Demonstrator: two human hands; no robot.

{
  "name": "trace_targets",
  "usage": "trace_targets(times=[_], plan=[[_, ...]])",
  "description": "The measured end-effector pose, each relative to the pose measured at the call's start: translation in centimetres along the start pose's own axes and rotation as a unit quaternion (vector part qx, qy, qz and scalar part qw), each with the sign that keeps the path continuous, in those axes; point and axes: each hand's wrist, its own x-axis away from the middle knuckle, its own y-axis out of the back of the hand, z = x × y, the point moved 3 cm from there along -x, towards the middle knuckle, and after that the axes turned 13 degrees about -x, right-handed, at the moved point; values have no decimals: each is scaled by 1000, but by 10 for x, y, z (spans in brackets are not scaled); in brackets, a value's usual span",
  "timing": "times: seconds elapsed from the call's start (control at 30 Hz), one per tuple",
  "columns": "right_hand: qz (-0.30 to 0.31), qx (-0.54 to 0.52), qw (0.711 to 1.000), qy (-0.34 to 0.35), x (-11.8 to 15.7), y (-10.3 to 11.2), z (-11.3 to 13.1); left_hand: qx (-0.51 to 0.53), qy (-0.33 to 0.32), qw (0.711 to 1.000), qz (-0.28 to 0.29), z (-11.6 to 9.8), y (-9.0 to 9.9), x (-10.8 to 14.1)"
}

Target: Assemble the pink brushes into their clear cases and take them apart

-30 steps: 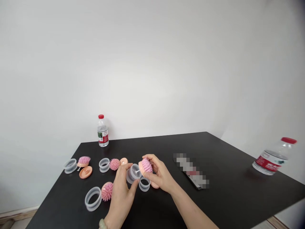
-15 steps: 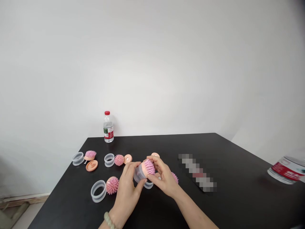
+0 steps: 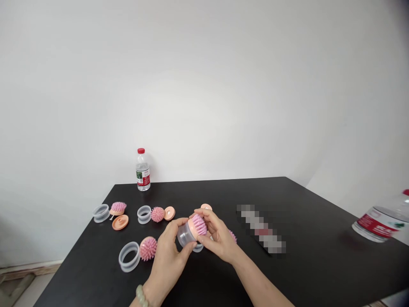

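My left hand (image 3: 168, 260) grips a clear plastic cup (image 3: 183, 235), and a green bead bracelet (image 3: 139, 296) sits on that wrist. My right hand (image 3: 217, 238) holds a pink spiky brush head with a peach base (image 3: 198, 225), pressed against the cup's open end. The two parts meet between my hands, and my fingers hide the join. Just below them, a clear plastic ring (image 3: 198, 248) lies on the table, partly hidden. A pink spiky ball (image 3: 148, 249) lies near my left hand, beside a larger clear ring (image 3: 129, 256).
On the black table (image 3: 303, 238) lie more clear rings (image 3: 144, 214), pink spiky parts (image 3: 157, 214) and peach discs (image 3: 120, 222). A water bottle (image 3: 142, 170) stands at the back edge. A pixelated object (image 3: 260, 228) lies to the right, and a large bottle (image 3: 380, 221) is at far right.
My hands have come together. The brush head, apart from the cup one second ago with a white stem showing, now sits against the cup. The view has shifted slightly.
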Motion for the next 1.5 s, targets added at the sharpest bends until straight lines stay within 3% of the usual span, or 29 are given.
trace_targets(times=[0.33, 0.73, 0.93, 1.07, 1.23, 1.5], plan=[[23, 42, 999, 5, -2, 5, 8, 154, 13, 987, 37, 0, -2, -3], [30, 69, 997, 21, -5, 3, 8, 296, 102, 946, 83, -6, -2, -1], [22, -31, 999, -17, -4, 3, 2, 272, 99, 954, 75, -6, -3, -1], [-36, -23, 998, -49, -3, 9, -7, 257, 88, 962, 40, -3, -3, -3], [-40, 12, 998, -55, -4, 6, -9, 226, 69, 971, 31, 2, -5, -5], [-85, 94, 989, -79, -3, 9, -21, -2, 10, 1000, -5, -3, -5, 2]])
